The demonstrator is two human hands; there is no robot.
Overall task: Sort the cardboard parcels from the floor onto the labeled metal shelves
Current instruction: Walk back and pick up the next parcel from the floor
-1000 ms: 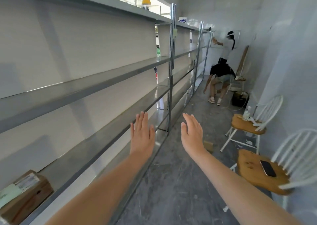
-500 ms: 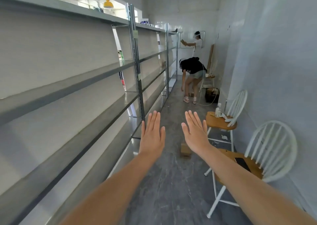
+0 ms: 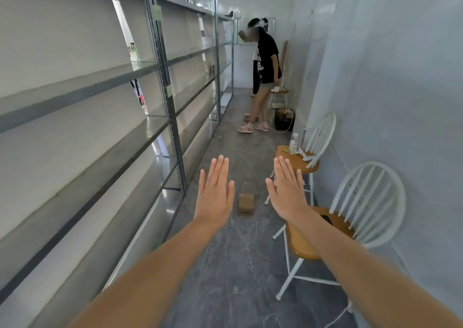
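Both arms reach out over the grey floor (image 3: 225, 277), the left hand (image 3: 214, 197) and the right hand (image 3: 288, 197) spread flat with fingers straight, palms down, holding nothing — a small cardboard parcel (image 3: 246, 203) lies on the floor between and beyond them, touched by neither. The metal shelves (image 3: 150, 137) run along the floor's left edge, most tiers bare, while two white chairs (image 3: 350, 215) stand along the right wall. At the far end a person in a black shirt (image 3: 266, 62) stands near more parcels by their feet.
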